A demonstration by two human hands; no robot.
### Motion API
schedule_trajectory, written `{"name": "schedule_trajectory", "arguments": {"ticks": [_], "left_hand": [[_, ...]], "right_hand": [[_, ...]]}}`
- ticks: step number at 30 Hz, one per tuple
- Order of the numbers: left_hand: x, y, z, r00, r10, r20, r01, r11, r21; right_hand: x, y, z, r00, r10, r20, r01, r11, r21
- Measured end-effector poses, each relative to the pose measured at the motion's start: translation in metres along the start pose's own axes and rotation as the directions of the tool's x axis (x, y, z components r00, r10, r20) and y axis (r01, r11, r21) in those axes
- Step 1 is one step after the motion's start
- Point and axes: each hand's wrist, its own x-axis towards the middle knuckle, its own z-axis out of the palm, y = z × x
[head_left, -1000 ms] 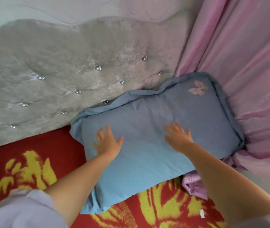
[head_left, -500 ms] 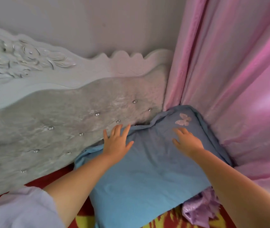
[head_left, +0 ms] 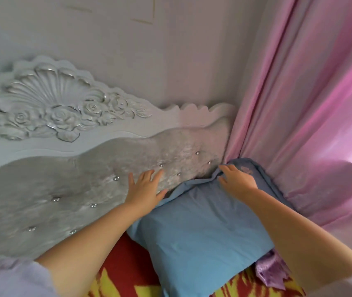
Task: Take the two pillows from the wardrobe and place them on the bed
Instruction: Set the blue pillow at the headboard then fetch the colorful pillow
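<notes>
Hands both open: your left hand flat, fingers spread by headboard; right hand flat on blue pillow top corner.

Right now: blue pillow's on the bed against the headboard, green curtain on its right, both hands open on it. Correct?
Not quite: the curtain is pink, not green, per the head view. The rest holds: the blue pillow lies against the headboard, left hand and right hand open.

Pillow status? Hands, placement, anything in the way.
Left hand open at pillow's top edge; right hand open, flat on it. Pillow on bed against headboard. Curtain crowds right side.
</notes>
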Motion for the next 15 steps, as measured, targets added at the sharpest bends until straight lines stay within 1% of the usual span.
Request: {"name": "schedule_trajectory", "arguments": {"ticks": [4, 8, 11, 15], "left_hand": [[-0.028, -0.061, -0.057, 0.989, 0.144, -0.039, -0.141, 0.988, 0.066], [-0.024, -0.103, -0.091, 0.983, 0.181, -0.030, -0.177, 0.978, 0.106], [-0.013, -0.094, -0.098, 0.974, 0.223, 0.025, -0.224, 0.973, 0.058], [-0.006, -0.037, -0.092, 0.923, 0.380, 0.059, -0.379, 0.925, -0.039]], "right_hand": [[-0.021, -0.064, -0.026, 0.997, 0.046, -0.056, -0.047, 0.999, -0.014], [-0.039, -0.116, -0.036, 0.994, 0.097, -0.042, -0.098, 0.995, -0.026], [-0.058, -0.138, -0.041, 0.990, 0.128, -0.059, -0.129, 0.992, -0.013], [-0.090, -0.132, -0.051, 0.976, 0.208, -0.070, -0.208, 0.978, 0.002]]}}
